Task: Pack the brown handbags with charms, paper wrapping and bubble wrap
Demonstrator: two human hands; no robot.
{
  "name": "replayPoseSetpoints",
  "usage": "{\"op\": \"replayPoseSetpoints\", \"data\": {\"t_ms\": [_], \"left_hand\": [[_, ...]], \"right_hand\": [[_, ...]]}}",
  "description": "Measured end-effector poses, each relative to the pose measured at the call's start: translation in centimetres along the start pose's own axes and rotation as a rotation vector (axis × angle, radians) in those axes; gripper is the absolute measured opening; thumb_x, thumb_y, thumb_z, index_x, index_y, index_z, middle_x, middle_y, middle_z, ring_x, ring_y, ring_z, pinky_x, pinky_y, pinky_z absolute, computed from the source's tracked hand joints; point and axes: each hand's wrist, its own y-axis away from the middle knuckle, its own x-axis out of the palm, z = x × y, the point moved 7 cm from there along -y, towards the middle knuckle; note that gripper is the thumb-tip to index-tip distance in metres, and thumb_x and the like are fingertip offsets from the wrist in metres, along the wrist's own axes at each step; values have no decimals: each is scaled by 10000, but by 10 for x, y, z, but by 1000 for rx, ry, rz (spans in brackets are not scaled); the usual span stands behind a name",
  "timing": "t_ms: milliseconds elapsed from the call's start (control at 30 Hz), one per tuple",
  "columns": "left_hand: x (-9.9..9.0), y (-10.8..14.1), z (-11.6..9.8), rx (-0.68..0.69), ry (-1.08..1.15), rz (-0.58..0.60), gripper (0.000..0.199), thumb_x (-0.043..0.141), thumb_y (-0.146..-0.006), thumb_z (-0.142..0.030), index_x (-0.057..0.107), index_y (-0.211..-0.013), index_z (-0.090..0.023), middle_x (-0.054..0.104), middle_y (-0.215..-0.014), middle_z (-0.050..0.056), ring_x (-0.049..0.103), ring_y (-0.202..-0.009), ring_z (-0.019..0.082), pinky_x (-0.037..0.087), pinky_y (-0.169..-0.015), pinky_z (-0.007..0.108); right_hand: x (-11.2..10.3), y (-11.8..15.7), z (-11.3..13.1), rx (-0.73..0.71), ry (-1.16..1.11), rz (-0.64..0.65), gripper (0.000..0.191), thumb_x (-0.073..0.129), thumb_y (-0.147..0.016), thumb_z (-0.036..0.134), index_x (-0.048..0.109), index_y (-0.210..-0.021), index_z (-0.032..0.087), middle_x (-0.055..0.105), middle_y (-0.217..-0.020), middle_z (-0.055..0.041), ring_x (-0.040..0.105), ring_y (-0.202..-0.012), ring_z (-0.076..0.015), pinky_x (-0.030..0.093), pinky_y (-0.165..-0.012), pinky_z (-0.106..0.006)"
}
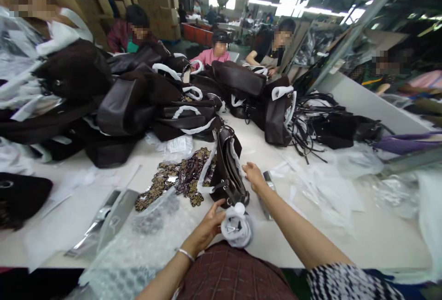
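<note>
A dark brown handbag (226,171) stands on the white table in front of me, its top open and its handles wrapped in white padding. My left hand (210,222) is at the bag's near end, thumb and fingers apart. Close beside that hand is a round white wrapped container (238,231) with small metal-looking parts inside. To the right of the bag, my right hand (253,175) reaches toward its side with loosely bent fingers; whether they touch it I cannot tell. Left of the bag lies a heap of flower-shaped patterned trims (179,175).
Dark handbags (120,100) are piled along the back of the table (276,254). Grey metallic strips (103,219) and bubble wrap (133,249) lie at left, plastic sheets (321,189) at right. A slanted metal post (362,28) rises at right. Several people work beyond.
</note>
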Motion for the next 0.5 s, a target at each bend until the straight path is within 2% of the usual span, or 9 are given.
{"op": "replayPoseSetpoints", "data": {"t_ms": [67,133,233,300,400,433,500], "left_hand": [[2,-4,-12,41,-15,-6,740,724,-792,-415,365,-1392,-174,644,-1115,90,626,-927,176,448,-821,285],[9,-7,-26,82,-56,17,703,732,-785,-391,423,-1367,-147,660,-1073,85,620,-923,175,436,-828,273],[25,-12,-39,108,-104,99,714,737,-774,-415,448,-1367,-143,668,-1041,83,616,-911,180,434,-823,272],[36,-14,-41,102,-120,147,765,758,-750,-415,423,-1392,-167,664,-1039,78,615,-907,183,439,-817,276],[42,-15,-44,97,-188,179,783,764,-744,-385,397,-1412,-203,656,-979,45,610,-846,164,450,-781,269],[42,-15,-47,95,-232,187,758,741,-764,-396,397,-1413,-205,653,-940,35,606,-803,156,455,-752,266],[37,-16,-56,95,-369,186,679,669,-816,-431,416,-1402,-199,657,-900,30,604,-747,154,467,-711,270]], "right_hand": [[-9,24,-16,26,11,64,315,591,-865,328,614,-1119,142,684,-1105,-143,669,-964,-238,562,-799,-394],[-22,45,-17,-36,20,104,361,626,-816,337,616,-1133,164,681,-1141,-131,660,-1020,-237,546,-868,-389],[-34,70,1,-171,59,137,418,628,-802,377,606,-1175,190,656,-1201,-114,629,-1085,-237,526,-920,-390],[-34,83,18,-289,135,157,396,631,-803,370,621,-1167,214,646,-1210,-94,607,-1110,-238,514,-937,-399],[-28,92,40,-492,288,123,406,654,-779,285,623,-1180,226,629,-1224,-80,552,-1183,-241,429,-1047,-418],[-26,91,40,-502,329,104,435,659,-771,273,612,-1199,218,626,-1229,-86,549,-1185,-245,411,-1062,-423],[-24,80,30,-408,374,97,482,667,-764,285,591,-1232,202,642,-1206,-98,592,-1114,-251,441,-1012,-418]]}}
